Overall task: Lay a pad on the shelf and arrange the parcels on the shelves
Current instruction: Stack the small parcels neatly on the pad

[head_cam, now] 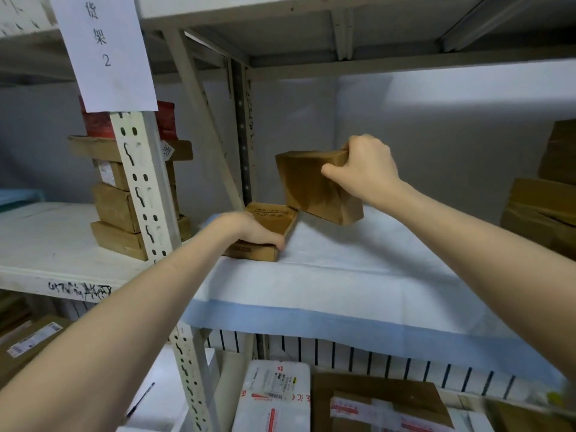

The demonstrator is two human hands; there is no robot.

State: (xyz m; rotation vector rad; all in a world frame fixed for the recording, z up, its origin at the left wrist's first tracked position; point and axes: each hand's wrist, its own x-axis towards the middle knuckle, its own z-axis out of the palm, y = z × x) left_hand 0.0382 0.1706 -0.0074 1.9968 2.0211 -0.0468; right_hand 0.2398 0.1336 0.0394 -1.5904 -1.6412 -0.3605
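Note:
A white pad with a blue border [358, 275] covers the middle shelf in front of me. A flat brown parcel [274, 221] lies at the pad's back left corner, and my left hand [249, 230] grips its near edge. My right hand [364, 166] holds a second brown parcel [314, 188] by its top right corner. That parcel hangs tilted above the pad, its lower left corner close to the flat parcel; whether they touch I cannot tell.
A perforated upright post [146, 194] with a paper label [103, 48] stands at the left. Behind it is a stack of brown parcels [115, 207] on the neighbouring shelf. More boxes [548, 194] sit at the far right. Parcels [274, 397] fill the lower shelf.

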